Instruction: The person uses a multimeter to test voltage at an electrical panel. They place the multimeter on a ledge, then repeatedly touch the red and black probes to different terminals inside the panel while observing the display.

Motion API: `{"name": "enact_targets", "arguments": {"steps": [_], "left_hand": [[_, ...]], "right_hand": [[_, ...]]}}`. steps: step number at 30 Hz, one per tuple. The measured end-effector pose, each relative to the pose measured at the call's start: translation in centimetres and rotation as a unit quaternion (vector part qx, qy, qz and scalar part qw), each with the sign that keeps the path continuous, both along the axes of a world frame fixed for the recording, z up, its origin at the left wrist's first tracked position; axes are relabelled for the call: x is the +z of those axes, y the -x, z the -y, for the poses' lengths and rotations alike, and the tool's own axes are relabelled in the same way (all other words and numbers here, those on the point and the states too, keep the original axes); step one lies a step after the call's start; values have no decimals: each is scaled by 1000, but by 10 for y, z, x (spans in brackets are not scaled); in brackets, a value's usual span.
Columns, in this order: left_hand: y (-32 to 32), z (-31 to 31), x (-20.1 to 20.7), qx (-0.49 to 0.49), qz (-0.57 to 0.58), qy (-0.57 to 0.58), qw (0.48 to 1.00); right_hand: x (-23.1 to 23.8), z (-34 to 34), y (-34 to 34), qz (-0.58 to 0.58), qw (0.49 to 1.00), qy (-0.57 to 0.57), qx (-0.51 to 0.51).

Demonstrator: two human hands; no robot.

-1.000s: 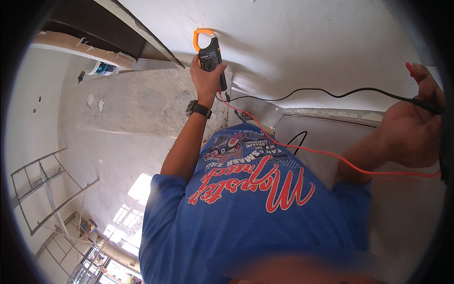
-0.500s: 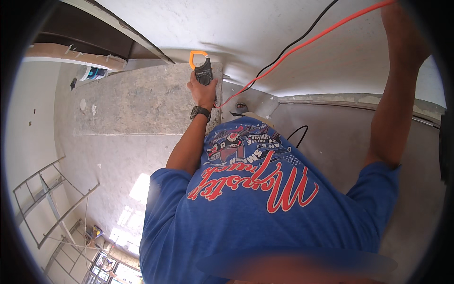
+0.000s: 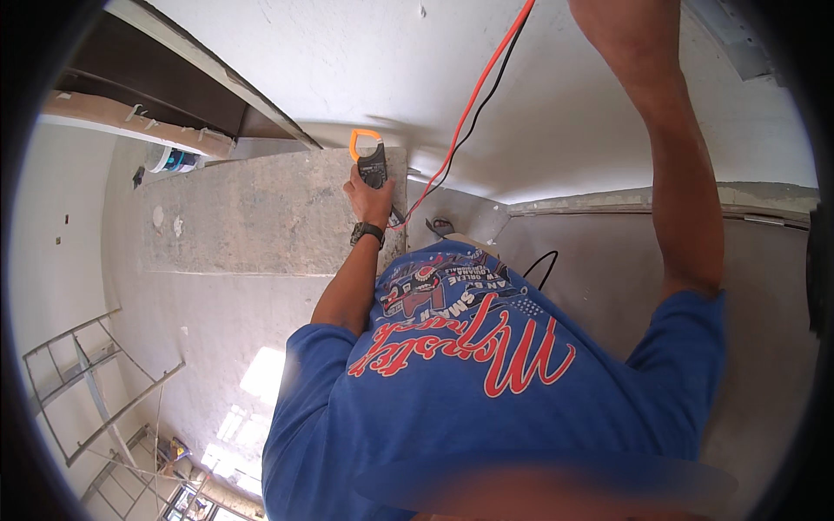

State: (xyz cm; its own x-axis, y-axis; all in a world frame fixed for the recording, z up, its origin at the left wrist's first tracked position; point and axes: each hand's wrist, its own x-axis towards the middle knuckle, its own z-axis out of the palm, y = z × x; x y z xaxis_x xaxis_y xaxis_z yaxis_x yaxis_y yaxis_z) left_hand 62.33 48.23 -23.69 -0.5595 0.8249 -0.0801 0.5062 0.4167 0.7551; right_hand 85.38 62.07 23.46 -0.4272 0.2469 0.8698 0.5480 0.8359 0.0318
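"Orange and black, and gripped by what?"

"By the left hand [image 3: 370,205]. Fingers and thumb are wrapped around the lower body of the clamp meter [image 3: 373,167], and its orange loop is pointed away from the wearer."

"And where is the meter held?"

"It is seen over the right end of the grey concrete slab [image 3: 252,213]; whether the slab is touched cannot be told."

"How are the arms posed?"

"The left forearm is stretched forward from the blue shirt [image 3: 486,430], with a black watch [image 3: 367,233] worn at the wrist. The right arm is reached farther, toward the upper edge."

"Is the right grip shown?"

"No. The right hand [image 3: 621,24] is cut off before its fingertips, so its hold cannot be told. The red lead [image 3: 477,91] and black lead [image 3: 498,80] are cut off there too. The dial is partly covered."
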Motion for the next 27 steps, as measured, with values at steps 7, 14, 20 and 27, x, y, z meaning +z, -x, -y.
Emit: {"name": "enact_targets", "arguments": {"steps": [7,14,20,27], "left_hand": [[-16,12,72,16,3,20,1000],[-23,8,113,11,24,7,1000],[-34,13,156,6,46,-61,997],[-47,41,233,16,215,-141,966]], "right_hand": [[74,18,-15,-32,997,61,-44],[93,26,-27,-76,997,14,19],[115,38,-59,-80,988,-70,115],[127,49,-107,-159,981,-25,106]]}}
